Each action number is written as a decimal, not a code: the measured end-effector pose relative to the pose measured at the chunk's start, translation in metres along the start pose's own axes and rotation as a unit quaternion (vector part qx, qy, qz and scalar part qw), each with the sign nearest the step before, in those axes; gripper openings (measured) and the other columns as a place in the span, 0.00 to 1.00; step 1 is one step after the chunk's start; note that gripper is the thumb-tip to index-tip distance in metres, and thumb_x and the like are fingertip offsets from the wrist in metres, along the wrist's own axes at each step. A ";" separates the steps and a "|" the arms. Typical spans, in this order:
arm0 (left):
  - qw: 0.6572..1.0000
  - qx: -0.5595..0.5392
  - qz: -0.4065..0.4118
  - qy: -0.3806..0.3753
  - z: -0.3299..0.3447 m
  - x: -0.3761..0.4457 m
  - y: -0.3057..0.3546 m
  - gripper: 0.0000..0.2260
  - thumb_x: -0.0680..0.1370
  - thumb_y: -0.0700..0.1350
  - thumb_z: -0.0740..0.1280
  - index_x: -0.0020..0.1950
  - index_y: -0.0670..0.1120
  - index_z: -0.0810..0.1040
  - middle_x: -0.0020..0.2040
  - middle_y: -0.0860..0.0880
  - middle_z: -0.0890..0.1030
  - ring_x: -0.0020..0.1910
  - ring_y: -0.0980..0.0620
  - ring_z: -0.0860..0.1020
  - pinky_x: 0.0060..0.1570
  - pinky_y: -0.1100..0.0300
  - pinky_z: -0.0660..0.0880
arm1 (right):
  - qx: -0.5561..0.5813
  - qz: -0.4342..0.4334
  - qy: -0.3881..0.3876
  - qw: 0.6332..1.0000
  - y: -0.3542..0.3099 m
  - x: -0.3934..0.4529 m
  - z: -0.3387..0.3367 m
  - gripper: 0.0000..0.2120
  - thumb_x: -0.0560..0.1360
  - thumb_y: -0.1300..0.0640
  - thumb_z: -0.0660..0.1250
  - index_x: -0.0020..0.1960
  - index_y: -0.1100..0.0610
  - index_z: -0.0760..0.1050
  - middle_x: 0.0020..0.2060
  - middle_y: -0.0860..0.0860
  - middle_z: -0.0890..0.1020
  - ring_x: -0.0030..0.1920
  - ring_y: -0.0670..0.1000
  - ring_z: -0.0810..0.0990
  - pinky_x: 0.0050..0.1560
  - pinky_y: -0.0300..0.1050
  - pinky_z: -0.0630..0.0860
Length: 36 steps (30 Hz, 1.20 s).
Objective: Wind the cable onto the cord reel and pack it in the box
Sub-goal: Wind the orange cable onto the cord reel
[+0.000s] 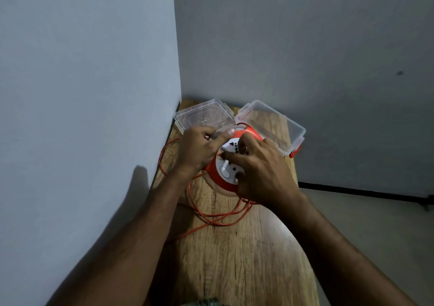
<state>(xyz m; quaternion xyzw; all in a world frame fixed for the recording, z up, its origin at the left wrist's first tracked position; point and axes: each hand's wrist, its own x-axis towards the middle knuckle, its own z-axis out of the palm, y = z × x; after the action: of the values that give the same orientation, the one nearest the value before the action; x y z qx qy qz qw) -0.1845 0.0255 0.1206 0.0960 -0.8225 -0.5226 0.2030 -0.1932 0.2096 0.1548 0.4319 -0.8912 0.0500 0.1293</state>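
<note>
An orange cord reel (218, 174) with a white socket face stands on the wooden table (239, 254), tilted toward me. My left hand (199, 149) grips its left side, thumb across the top. My right hand (260, 169) lies over the white face with curled fingers on it, apparently at the winding knob. Loose orange cable (211, 218) lies in loops on the table in front of the reel and trails off the left edge. A clear plastic box (281, 127) stands open behind the reel at the right, with its clear lid (202, 117) beside it at the left.
The table sits in a corner: a grey wall runs close along its left edge and another stands behind it. To the right the table edge drops to the floor, where a black strip (364, 191) runs along the wall base.
</note>
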 end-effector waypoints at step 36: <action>0.999 0.040 0.015 0.032 -0.003 0.006 -0.001 0.17 0.77 0.58 0.72 0.41 0.45 0.87 0.32 0.54 0.83 0.31 0.57 0.82 0.31 0.61 0.77 | 0.034 0.005 0.032 0.999 0.001 0.007 0.006 0.32 0.61 0.47 0.81 0.64 0.49 0.81 0.55 0.55 0.77 0.52 0.58 0.79 0.48 0.53 0.78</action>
<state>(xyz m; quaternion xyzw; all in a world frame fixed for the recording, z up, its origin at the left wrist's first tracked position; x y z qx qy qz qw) -0.1885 0.0200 0.1223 0.1089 -0.8369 -0.4831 0.2331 -0.1996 0.2041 0.1504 0.4294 -0.8867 0.0952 0.1426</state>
